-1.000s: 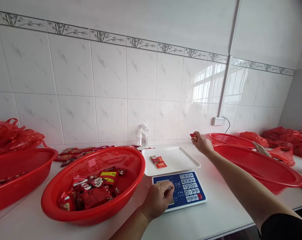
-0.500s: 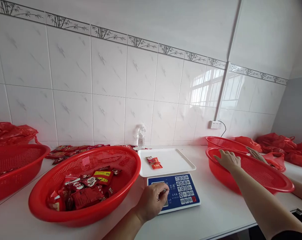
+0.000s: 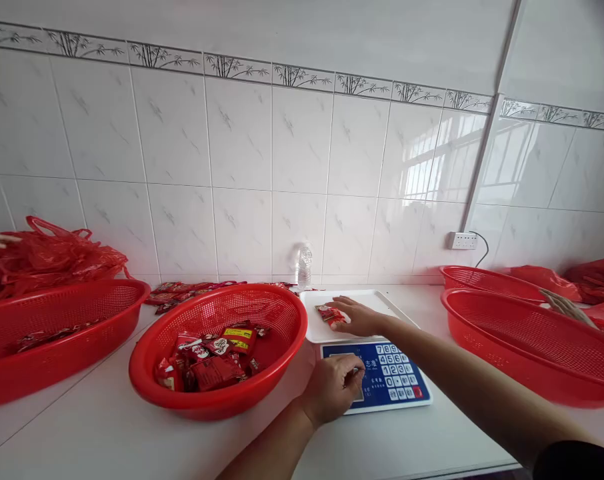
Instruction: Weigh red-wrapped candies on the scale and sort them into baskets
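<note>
My left hand (image 3: 335,390) is closed, its fingers curled, in front of the blue-and-white scale (image 3: 382,377); it covers part of the display. Whatever those fingers hold, if anything, is hidden. My right hand (image 3: 357,317) reaches over the white tray (image 3: 382,300) of the scale, fingers stretched out. Its fingertips are at a few small snack packets (image 3: 331,313), red and patterned; I cannot tell if they press on them. Left of the scale stands a red basket (image 3: 217,403) with several red snack packets (image 3: 215,373) and a yellow-labelled one (image 3: 239,339) inside.
Another red basket (image 3: 82,360) stands at the left, below red plastic bags (image 3: 57,257) and another person's fingers. More packets (image 3: 182,290) and a clear bottle (image 3: 305,267) line the wall. At the right are red baskets (image 3: 512,367) and another person's gloved-looking hand (image 3: 567,308).
My right hand has moved left from the right-hand red basket to the packets on the tray. My left hand stays closed by the scale. The view has turned left.
</note>
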`<state>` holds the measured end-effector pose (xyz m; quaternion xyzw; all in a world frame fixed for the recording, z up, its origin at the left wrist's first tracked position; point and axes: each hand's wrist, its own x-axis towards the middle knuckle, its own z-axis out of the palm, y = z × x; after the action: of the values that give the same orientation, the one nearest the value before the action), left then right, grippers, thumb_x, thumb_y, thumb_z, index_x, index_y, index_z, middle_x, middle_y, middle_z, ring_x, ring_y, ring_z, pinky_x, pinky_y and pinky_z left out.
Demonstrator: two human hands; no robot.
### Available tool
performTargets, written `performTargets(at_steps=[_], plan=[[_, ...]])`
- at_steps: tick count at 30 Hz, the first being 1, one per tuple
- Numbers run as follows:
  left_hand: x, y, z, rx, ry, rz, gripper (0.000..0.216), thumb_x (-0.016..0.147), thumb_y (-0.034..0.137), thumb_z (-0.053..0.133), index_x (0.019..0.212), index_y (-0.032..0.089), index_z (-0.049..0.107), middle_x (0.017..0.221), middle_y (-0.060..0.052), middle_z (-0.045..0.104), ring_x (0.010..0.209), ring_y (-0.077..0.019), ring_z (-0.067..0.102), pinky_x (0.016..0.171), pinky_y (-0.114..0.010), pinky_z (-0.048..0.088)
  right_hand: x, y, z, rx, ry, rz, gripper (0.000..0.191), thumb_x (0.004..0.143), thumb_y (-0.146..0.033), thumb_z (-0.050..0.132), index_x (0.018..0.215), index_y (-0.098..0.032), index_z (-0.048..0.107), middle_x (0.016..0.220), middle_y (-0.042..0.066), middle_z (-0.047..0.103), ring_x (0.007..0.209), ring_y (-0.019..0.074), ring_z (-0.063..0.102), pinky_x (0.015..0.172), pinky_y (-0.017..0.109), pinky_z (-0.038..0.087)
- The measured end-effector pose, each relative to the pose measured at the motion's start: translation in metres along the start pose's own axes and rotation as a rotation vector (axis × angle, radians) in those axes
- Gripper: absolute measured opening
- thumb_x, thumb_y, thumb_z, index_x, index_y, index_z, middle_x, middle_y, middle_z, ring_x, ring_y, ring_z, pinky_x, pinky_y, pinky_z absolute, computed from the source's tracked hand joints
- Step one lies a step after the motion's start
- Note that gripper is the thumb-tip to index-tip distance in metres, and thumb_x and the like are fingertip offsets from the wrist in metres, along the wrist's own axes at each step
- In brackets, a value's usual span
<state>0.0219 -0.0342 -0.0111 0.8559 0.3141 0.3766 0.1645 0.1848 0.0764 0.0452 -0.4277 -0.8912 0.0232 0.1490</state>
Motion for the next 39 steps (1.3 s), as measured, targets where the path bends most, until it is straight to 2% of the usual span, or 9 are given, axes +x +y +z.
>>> performTargets(at_steps=[4, 7, 13, 19, 22, 26, 30, 35, 39], plan=[[-0.001, 0.001, -0.002, 0.023, -0.02, -0.002, 0.017, 0.091, 0.023, 0.045, 0.085, 0.019, 0.061, 0.08, 0.0, 0.065, 0.071, -0.0128, 0.057, 0.064, -0.02, 0.042, 0.022, -0.016, 0.016, -0.004, -0.036, -0.041, 0.06, 0.091, -0.061, 0.041, 0.142, -0.029, 0.04, 0.141, 0.008, 0.047, 0.126, 0.0264, 0.046, 0.102, 0.042, 0.037], [-0.001, 0.001, -0.001, 0.041, -0.026, 0.002, 0.016, 0.09, 0.023, 0.045, 0.085, 0.019, 0.06, 0.08, 0.0, 0.065, 0.071, -0.0131, 0.057, 0.064, -0.021, 0.042, 0.031, -0.02, 0.018, -0.046, -0.006, -0.033, 0.048, 0.095, -0.054, 0.04, 0.133, -0.027, 0.051, 0.131, 0.009, 0.055, 0.119, 0.0267, 0.05, 0.098, 0.045, 0.04], [-0.002, -0.001, 0.001, 0.039, -0.021, 0.007, 0.016, 0.091, 0.023, 0.045, 0.086, 0.019, 0.06, 0.08, 0.0, 0.064, 0.071, -0.0136, 0.057, 0.065, -0.021, 0.042, 0.032, -0.022, 0.019, -0.125, 0.065, 0.051, 0.031, 0.095, -0.041, 0.051, 0.112, -0.016, 0.059, 0.111, 0.007, 0.061, 0.1, 0.0195, 0.059, 0.087, 0.041, 0.049], [-0.002, -0.001, 0.002, 0.029, -0.017, 0.007, 0.015, 0.09, 0.021, 0.045, 0.083, 0.02, 0.059, 0.079, 0.0, 0.064, 0.072, -0.0131, 0.057, 0.065, -0.021, 0.042, 0.036, -0.015, 0.021, -0.157, 0.112, 0.139, 0.027, 0.094, -0.036, 0.055, 0.111, -0.015, 0.059, 0.107, 0.006, 0.062, 0.09, 0.0166, 0.062, 0.08, 0.037, 0.053], [-0.002, 0.0, 0.001, 0.027, -0.008, -0.007, 0.014, 0.089, 0.02, 0.046, 0.084, 0.02, 0.06, 0.08, 0.0, 0.064, 0.072, -0.0129, 0.057, 0.064, -0.02, 0.042, 0.034, -0.005, 0.016, -0.138, 0.178, 0.184, 0.027, 0.095, -0.036, 0.054, 0.111, -0.015, 0.059, 0.103, 0.005, 0.063, 0.085, 0.0151, 0.063, 0.075, 0.034, 0.054], [-0.003, 0.0, 0.001, 0.033, 0.007, -0.009, 0.014, 0.088, 0.019, 0.047, 0.084, 0.02, 0.061, 0.077, 0.001, 0.063, 0.07, -0.0119, 0.056, 0.063, -0.019, 0.041, 0.016, 0.027, 0.001, -0.116, 0.309, 0.274, 0.029, 0.096, -0.038, 0.051, 0.112, -0.015, 0.058, 0.094, 0.003, 0.064, 0.076, 0.013, 0.063, 0.071, 0.031, 0.054], [-0.003, 0.0, 0.002, 0.015, -0.009, -0.006, 0.014, 0.088, 0.02, 0.047, 0.084, 0.02, 0.06, 0.076, 0.001, 0.063, 0.068, -0.011, 0.055, 0.061, -0.018, 0.041, -0.026, 0.084, -0.021, -0.125, 0.43, 0.382, 0.03, 0.097, -0.04, 0.044, 0.117, -0.02, 0.054, 0.081, 0.001, 0.068, 0.07, 0.015, 0.065, 0.064, 0.026, 0.05], [-0.003, 0.0, 0.004, -0.011, -0.01, 0.013, 0.015, 0.089, 0.019, 0.046, 0.084, 0.02, 0.06, 0.076, 0.001, 0.062, 0.068, -0.0105, 0.055, 0.061, -0.018, 0.041, -0.11, 0.163, -0.051, -0.212, 0.547, 0.552, 0.045, 0.093, -0.05, 0.038, 0.122, -0.018, 0.051, 0.084, 0.012, 0.07, 0.065, 0.0256, 0.066, 0.052, 0.031, 0.044], [-0.001, 0.0, 0.005, -0.003, -0.002, 0.04, 0.015, 0.088, 0.017, 0.046, 0.083, 0.02, 0.06, 0.073, 0.001, 0.062, 0.068, -0.0109, 0.055, 0.063, -0.019, 0.042, -0.186, 0.213, -0.063, -0.252, 0.559, 0.708, 0.057, 0.089, -0.059, 0.031, 0.117, -0.016, 0.056, 0.059, 0.014, 0.064, 0.042, 0.029, 0.057, 0.039, 0.034, 0.036]])
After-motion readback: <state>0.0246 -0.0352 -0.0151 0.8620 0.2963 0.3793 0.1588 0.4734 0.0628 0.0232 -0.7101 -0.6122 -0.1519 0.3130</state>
